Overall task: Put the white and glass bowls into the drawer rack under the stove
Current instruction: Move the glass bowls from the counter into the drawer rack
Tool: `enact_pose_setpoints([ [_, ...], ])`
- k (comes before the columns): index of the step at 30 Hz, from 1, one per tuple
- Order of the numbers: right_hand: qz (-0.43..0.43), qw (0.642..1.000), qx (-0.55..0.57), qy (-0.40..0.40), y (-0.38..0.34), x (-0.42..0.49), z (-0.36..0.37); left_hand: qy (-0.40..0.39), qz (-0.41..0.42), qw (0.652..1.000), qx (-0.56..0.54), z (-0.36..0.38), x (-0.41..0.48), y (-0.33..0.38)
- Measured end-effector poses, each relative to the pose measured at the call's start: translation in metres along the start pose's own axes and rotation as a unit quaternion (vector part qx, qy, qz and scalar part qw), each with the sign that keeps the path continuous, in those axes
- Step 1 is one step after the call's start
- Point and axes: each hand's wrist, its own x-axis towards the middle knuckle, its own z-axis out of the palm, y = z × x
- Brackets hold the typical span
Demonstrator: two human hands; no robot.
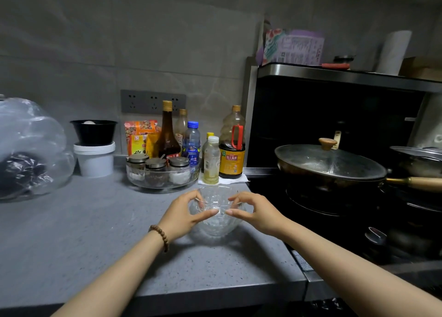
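Glass bowl [217,212] empty, upright on grey desk [95,233] beside stove [334,209]. Your left hand [180,217] and right hand [257,215] grasp its rim, fingers [207,213] pinching both sides. Behind: clear tray [162,179] holding three lidded spice jars [156,170].

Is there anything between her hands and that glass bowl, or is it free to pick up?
Nothing visible is in the way. The left hand and right hand already grip the glass bowl by its rim on the counter. The drawer rack is out of view, so that path cannot be judged.
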Motion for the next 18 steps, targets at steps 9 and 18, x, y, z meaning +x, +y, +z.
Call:
enact_pose_setpoints([
  [9, -0.039, 0.997, 0.021, 0.068, -0.02, -0.017, -0.051, 0.034, 0.057, 0.995, -0.078, -0.001, 0.006, 0.064],
  [18, -0.021, 0.996, 0.031, 0.075, 0.005, -0.102, -0.132, -0.107, 0.041, 0.975, -0.188, 0.072, 0.006, 0.138],
])
